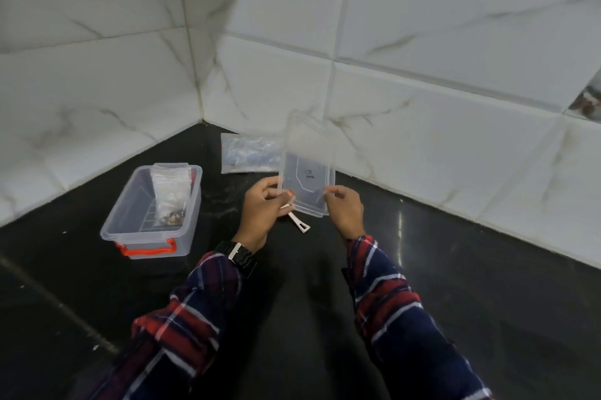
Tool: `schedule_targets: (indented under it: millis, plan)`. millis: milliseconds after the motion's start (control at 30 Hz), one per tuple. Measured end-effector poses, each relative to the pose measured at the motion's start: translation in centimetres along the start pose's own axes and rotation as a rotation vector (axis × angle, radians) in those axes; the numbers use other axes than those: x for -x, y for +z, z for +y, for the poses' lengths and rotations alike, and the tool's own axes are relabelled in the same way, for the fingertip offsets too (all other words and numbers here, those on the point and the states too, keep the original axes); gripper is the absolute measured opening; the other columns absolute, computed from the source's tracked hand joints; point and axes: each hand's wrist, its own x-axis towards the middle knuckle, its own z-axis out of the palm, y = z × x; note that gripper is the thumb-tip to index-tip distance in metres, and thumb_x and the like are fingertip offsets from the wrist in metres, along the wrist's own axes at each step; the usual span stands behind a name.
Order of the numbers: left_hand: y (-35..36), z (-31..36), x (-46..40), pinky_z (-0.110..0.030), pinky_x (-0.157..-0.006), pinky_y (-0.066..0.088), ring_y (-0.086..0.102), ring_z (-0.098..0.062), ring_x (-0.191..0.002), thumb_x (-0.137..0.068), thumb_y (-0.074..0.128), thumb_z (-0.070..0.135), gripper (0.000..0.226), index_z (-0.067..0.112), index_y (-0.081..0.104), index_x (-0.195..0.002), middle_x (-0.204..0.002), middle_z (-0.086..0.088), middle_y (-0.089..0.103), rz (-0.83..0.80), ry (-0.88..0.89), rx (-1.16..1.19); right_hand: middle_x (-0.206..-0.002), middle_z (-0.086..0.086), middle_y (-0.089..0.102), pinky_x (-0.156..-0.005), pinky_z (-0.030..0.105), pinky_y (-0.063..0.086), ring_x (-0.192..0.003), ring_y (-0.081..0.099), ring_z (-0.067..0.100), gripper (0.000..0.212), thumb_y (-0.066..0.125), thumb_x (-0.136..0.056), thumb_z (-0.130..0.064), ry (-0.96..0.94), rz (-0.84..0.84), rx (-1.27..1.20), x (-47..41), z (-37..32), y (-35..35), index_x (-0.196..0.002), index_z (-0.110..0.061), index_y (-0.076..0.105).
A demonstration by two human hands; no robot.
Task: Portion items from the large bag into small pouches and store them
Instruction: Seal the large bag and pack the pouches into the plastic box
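Head view: lid (307, 172) between both hands.

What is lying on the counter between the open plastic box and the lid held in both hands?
In the head view, only the left hand and bare black counter lie between the box and the lid.

The table (325, 318) is black and glossy. The wall tiles (422, 25) are white with grey marble veins. The box (153, 214) at nine o'clock is clear, with an orange-red handle (148, 249). The sleeves (400, 312) have a navy, red and white check pattern. The lid (307, 165) is clear.
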Motion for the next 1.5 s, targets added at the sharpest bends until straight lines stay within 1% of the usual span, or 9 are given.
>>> schedule_targets:
  millis: [67, 233, 433, 567, 733, 867, 967, 1100, 1500]
  plan:
    - [-1.6, 1.6, 0.0, -0.027, -0.072, 0.058, 0.068, -0.015, -0.080, -0.085, 0.066, 0.001, 0.024, 0.017, 0.064, -0.103, -0.084, -0.003, 0.069, 0.028, 0.105, -0.089, -0.087, 0.017, 0.069, -0.073, 0.038, 0.050, -0.079, 0.060, 0.014, 0.028, 0.053, -0.093, -0.022, -0.104, -0.114, -0.171, 0.4, -2.8, 2.3, -0.082, -0.003, 0.071]
    - [-4.4, 3.6, 0.2, -0.015, -0.068, 0.052, 0.065, -0.004, -0.075, -0.080, 0.073, 0.004, 0.031, 0.017, 0.064, -0.107, -0.085, 0.004, 0.067, 0.174, 0.343, -0.324, -0.109, 0.010, 0.068, -0.089, 0.038, 0.055, -0.100, 0.067, 0.020, 0.045, 0.064, -0.084, -0.049, -0.112, -0.405, -0.500, 2.1, -8.5, 7.8, -0.111, -0.012, 0.064]
    - [-8.7, 4.1, 0.1, -0.016, -0.090, 0.043, 0.058, -0.012, -0.102, -0.083, 0.069, 0.007, 0.040, 0.013, 0.059, -0.122, -0.113, -0.001, 0.060, 0.269, 0.494, -0.669, -0.100, 0.013, 0.063, -0.090, 0.046, 0.052, -0.095, 0.063, 0.026, 0.011, 0.050, -0.094, -0.007, -0.194, -0.354, -0.548, 3.3, -11.1, 12.7, -0.100, -0.009, 0.059]
    - [-12.0, 4.3, -0.1, -0.011, -0.091, 0.037, 0.051, -0.003, -0.109, -0.083, 0.071, 0.018, 0.045, 0.018, 0.054, -0.126, -0.121, 0.007, 0.055, 0.252, 0.383, -0.618, -0.118, 0.019, 0.061, -0.093, 0.044, 0.052, -0.107, 0.063, 0.031, 0.022, 0.046, -0.096, -0.002, -0.043, -0.386, -0.677, 3.7, -11.0, 15.2, -0.115, -0.008, 0.056]
    - [-16.1, 4.3, -0.1, -0.025, -0.094, 0.043, 0.055, -0.012, -0.105, -0.089, 0.064, 0.026, 0.030, 0.016, 0.061, -0.118, -0.114, 0.001, 0.058, 0.446, 0.357, -0.613, -0.115, 0.016, 0.056, -0.089, 0.046, 0.054, -0.098, 0.064, 0.030, 0.037, 0.045, -0.094, 0.007, 0.159, -0.462, -0.780, 4.3, -9.9, 16.7, -0.127, -0.010, 0.039]
    - [-19.6, 3.8, -0.6, -0.036, -0.106, 0.033, 0.035, -0.025, -0.125, -0.090, 0.062, 0.022, 0.043, 0.011, 0.052, -0.130, -0.136, -0.011, 0.037, 0.701, 0.210, -0.787, -0.111, 0.016, 0.054, -0.073, 0.033, 0.056, -0.091, 0.066, 0.027, 0.059, 0.044, -0.093, 0.011, 0.305, -0.518, -0.711, 4.2, -8.7, 17.9, -0.140, -0.016, 0.022]
    - [-22.1, 2.8, -1.2, -0.037, -0.101, 0.042, 0.050, -0.024, -0.115, -0.093, 0.058, 0.025, 0.034, 0.007, 0.059, -0.121, -0.125, -0.011, 0.054, 0.596, 0.034, -0.747, -0.118, 0.018, 0.058, -0.068, 0.033, 0.059, -0.096, 0.067, 0.030, 0.055, 0.052, -0.086, 0.011, 0.342, -0.551, -0.606, 3.9, -7.7, 19.9, -0.135, -0.006, 0.034]
    - [-23.4, 1.5, -0.8, -0.025, -0.079, 0.043, 0.058, -0.014, -0.089, -0.095, 0.051, 0.009, 0.018, 0.006, 0.070, -0.096, -0.103, -0.008, 0.068, 0.617, 0.051, -0.750, -0.113, 0.012, 0.062, -0.079, 0.040, 0.059, -0.102, 0.065, 0.029, 0.048, 0.062, -0.077, -0.002, 0.254, -0.532, -0.318, 4.1, -6.3, 21.7, -0.122, -0.005, 0.047]
    - [-24.8, 0.5, -0.4, -0.024, -0.081, 0.042, 0.056, -0.013, -0.086, -0.094, 0.053, 0.005, 0.017, 0.003, 0.070, -0.097, -0.098, -0.007, 0.067, 0.619, -0.008, -0.790, -0.124, 0.004, 0.044, -0.094, 0.038, 0.052, -0.111, 0.052, 0.019, 0.036, 0.063, -0.086, -0.003, 0.077, -0.471, -0.024, 4.9, -5.8, 22.2, -0.116, -0.010, 0.044]
